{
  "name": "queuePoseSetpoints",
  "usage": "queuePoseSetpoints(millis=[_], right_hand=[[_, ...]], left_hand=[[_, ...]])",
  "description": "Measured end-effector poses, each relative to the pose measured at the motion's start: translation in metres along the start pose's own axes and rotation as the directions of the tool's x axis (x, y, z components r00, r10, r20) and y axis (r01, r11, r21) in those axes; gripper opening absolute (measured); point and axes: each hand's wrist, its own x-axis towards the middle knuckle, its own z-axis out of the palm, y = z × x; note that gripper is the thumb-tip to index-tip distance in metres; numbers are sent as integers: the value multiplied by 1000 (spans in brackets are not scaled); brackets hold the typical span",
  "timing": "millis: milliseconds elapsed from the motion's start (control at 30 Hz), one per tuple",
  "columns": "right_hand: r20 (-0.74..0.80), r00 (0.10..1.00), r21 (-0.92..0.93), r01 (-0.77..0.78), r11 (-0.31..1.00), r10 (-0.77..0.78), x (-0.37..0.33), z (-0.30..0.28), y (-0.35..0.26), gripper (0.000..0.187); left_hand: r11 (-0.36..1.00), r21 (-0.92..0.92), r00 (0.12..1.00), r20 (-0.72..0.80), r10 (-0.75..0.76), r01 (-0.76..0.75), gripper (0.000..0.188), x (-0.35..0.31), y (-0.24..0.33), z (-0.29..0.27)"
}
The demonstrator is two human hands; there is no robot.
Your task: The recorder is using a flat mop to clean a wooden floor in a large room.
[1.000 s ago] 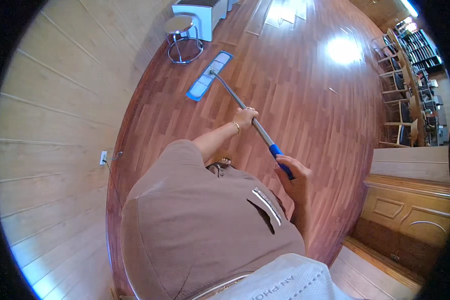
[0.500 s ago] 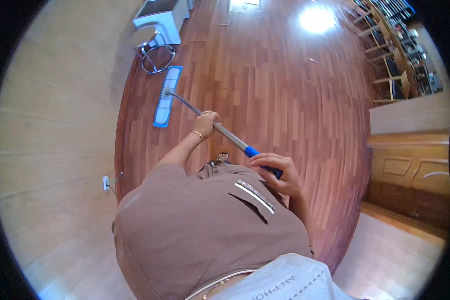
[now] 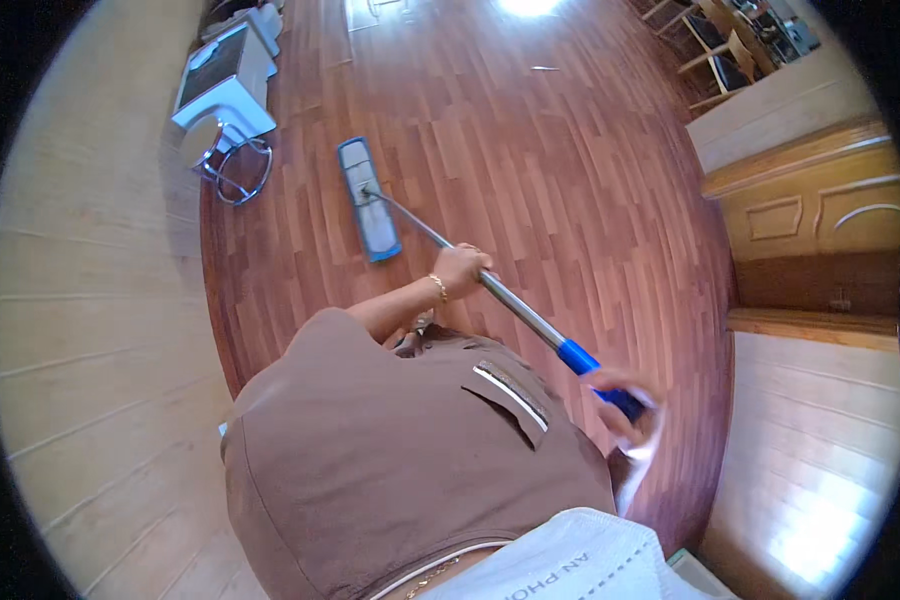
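Note:
A flat mop with a blue-edged, pale rectangular head lies on the wood floor ahead of me. Its silver handle slants back toward my right side and ends in a blue grip. My left hand, with a gold bracelet at the wrist, is closed round the metal pole about midway. At the top end my right hand wraps the blue grip; it is somewhat blurred, but its fingers curl round the handle.
To the left, a round stool with chrome legs stands beside a white cabinet along the wall. A wooden door is at the right. Chairs and a table line the far right. A small pale strip lies on the floor.
The mop head has moved right, away from the wall, and turned so its near end points rightward. Both hands have shifted right and nearer with the handle. The view has turned too.

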Motion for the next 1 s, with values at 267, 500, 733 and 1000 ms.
queuePoseSetpoints(millis=[267,500,733,1000], right_hand=[[-28,958,-228,271,935,-284,-94,-66,-33,31],[15,924,-584,318,747,-382,-164,-77,-65,28],[63,933,-504,337,795,-356,-182,-121,-57,33],[-380,730,-491,361,793,-568,-158,-111,-36,39]], left_hand=[[796,-354,813,143,564,-490,30,55,127,51],[694,-505,597,372,711,-513,21,61,229,73],[709,-432,574,416,705,-558,12,71,264,63],[824,-347,731,388,561,-448,15,45,235,30]])
